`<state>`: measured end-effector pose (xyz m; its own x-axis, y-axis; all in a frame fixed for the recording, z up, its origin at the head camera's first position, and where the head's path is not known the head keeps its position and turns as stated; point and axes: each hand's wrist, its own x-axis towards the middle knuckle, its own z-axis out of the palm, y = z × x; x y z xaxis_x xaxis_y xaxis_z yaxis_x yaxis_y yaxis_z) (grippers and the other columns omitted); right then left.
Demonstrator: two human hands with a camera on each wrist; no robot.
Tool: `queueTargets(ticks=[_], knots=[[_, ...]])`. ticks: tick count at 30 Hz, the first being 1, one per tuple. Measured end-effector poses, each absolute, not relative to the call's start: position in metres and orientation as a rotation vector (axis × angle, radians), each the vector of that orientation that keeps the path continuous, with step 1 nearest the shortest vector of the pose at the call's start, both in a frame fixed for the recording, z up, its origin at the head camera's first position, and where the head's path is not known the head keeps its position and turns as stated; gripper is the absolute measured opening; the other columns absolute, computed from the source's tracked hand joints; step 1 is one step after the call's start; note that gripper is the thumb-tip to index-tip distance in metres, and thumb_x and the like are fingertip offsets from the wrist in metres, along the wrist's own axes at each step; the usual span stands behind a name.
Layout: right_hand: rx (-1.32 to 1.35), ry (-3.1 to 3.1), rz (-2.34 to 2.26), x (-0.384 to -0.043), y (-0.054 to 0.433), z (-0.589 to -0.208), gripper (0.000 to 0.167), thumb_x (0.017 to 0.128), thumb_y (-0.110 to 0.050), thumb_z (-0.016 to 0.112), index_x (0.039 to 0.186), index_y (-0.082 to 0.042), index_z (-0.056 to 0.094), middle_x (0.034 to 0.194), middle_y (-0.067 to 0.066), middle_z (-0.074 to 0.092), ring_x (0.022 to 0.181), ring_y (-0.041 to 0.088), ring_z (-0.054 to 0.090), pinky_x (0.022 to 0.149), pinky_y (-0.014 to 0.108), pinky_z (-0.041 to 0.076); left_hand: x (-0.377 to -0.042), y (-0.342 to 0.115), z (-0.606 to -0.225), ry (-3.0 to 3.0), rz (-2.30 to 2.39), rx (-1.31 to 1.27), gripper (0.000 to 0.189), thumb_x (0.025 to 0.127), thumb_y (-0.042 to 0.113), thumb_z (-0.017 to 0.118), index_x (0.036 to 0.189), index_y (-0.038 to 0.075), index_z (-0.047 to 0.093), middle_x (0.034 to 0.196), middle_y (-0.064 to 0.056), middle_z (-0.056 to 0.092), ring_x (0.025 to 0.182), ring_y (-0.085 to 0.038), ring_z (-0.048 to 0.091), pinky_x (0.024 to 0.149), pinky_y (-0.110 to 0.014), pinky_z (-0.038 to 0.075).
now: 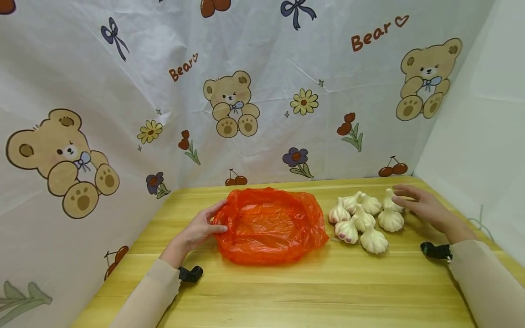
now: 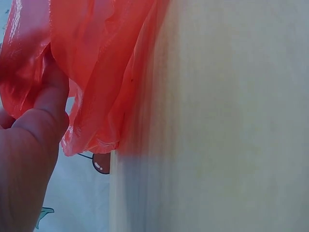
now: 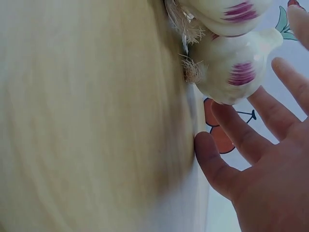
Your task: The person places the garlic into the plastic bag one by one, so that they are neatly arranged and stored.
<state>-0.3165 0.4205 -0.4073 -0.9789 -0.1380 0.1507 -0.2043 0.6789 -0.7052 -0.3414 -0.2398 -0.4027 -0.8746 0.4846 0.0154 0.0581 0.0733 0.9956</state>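
Backdrop (image 1: pixel 262 50) reads "Bear" (image 1: pixel 367 38) behind red bag (image 1: pixel 270 223) and garlic (image 1: pixel 363 219).

Left grip (image 1: pixel 200 229) pinched, right grip (image 1: pixel 427 208) spread

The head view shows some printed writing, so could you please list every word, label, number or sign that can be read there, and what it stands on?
"Bear", with a heart outline after it: on the patterned sheet, upper right.
"Bear", again with a heart outline: on the same sheet, left of the middle, smaller.
No writing can be made out on the red plastic bag, the garlic bulbs or the black wrist devices.
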Motion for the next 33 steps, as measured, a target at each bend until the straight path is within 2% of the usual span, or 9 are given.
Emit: queueTargets(ticks=[9,12,15,17,20,22,24,27,33], knots=[[0.289,-2.833,1.115,-0.3241,0.4205,-0.4114,0.068,0.106,-0.035,0.058,0.156,0.004,0.035,0.152,0.038,0.04,0.132,0.063,0.045,0.085,0.016,0.049,-0.34,-0.2402,-0.4026,2.033,1.875,0.53,0.096,0.089,-0.006,0.074,0.166,0.024,0.024,0.172,-0.008,0.02,0.148,-0.04,0.038,0.101,-0.039,0.058],[0.28,-2.861,1.084,-0.3247,0.4208,-0.4127,0.07,0.105,-0.036,0.06,0.155,0.007,0.036,0.153,0.04,0.037,0.131,0.063,0.046,0.092,0.03,0.055,-0.3393,-0.2406,-0.402,2.02,1.883,0.539,0.097,0.089,-0.006,0.074,0.166,0.022,0.022,0.172,-0.009,0.019,0.148,-0.04,0.038,0.101,-0.039,0.058],[0.273,-2.883,1.062,-0.3228,0.4202,-0.4132,0.072,0.103,-0.037,0.062,0.154,0.008,0.037,0.152,0.042,0.037,0.132,0.063,0.045,0.099,0.046,0.054,-0.3384,-0.2404,-0.4013,2.008,1.89,0.55,0.098,0.089,-0.006,0.074,0.166,0.021,0.02,0.173,-0.01,0.017,0.149,-0.041,0.037,0.101,-0.038,0.058],[0.271,-2.888,1.053,-0.3213,0.4198,-0.4134,0.071,0.103,-0.038,0.063,0.153,0.007,0.039,0.149,0.042,0.041,0.132,0.06,0.045,0.099,0.043,0.053,-0.338,-0.2403,-0.4011,1.999,1.899,0.553,0.099,0.088,-0.007,0.074,0.166,0.02,0.019,0.173,-0.009,0.017,0.149,-0.041,0.037,0.101,-0.038,0.058],[0.27,-2.887,1.038,-0.3199,0.4198,-0.4134,0.071,0.101,-0.038,0.066,0.152,0.006,0.041,0.144,0.042,0.047,0.131,0.056,0.048,0.09,0.026,0.052,-0.3376,-0.2407,-0.4008,1.992,1.907,0.554,0.099,0.089,-0.008,0.073,0.167,0.021,0.019,0.173,-0.009,0.017,0.149,-0.041,0.037,0.101,-0.038,0.058],[0.267,-2.883,1.036,-0.3196,0.4199,-0.4141,0.071,0.101,-0.037,0.067,0.151,0.006,0.042,0.143,0.042,0.048,0.13,0.056,0.049,0.09,0.028,0.052,-0.3375,-0.2412,-0.4009,1.988,1.912,0.553,0.099,0.089,-0.008,0.073,0.166,0.022,0.02,0.173,-0.009,0.018,0.149,-0.041,0.037,0.101,-0.038,0.058],[0.249,-2.887,1.037,-0.3196,0.4206,-0.4152,0.072,0.1,-0.039,0.067,0.151,0.005,0.042,0.144,0.043,0.046,0.13,0.058,0.046,0.098,0.044,0.053,-0.3377,-0.2418,-0.4013,1.983,1.915,0.555,0.099,0.089,-0.008,0.073,0.166,0.023,0.02,0.173,-0.009,0.018,0.149,-0.042,0.036,0.101,-0.038,0.058],[0.212,-2.891,1.062,-0.3193,0.4215,-0.4156,0.076,0.099,-0.043,0.068,0.152,0.004,0.04,0.147,0.045,0.039,0.133,0.062,0.039,0.102,0.069,0.043,-0.3388,-0.2433,-0.402,1.97,1.922,0.56,0.099,0.089,-0.008,0.072,0.167,0.023,0.019,0.173,-0.01,0.018,0.15,-0.043,0.035,0.101,-0.038,0.058],[0.17,-2.889,1.103,-0.3196,0.4214,-0.4116,0.084,0.098,-0.046,0.067,0.156,0.004,0.033,0.151,0.045,0.033,0.134,0.062,0.036,0.103,0.073,0.04,-0.3401,-0.2456,-0.4024,1.961,1.937,0.551,0.101,0.089,-0.008,0.073,0.167,0.025,0.018,0.172,-0.011,0.018,0.135,-0.03,0.05,0.099,-0.038,0.059]])
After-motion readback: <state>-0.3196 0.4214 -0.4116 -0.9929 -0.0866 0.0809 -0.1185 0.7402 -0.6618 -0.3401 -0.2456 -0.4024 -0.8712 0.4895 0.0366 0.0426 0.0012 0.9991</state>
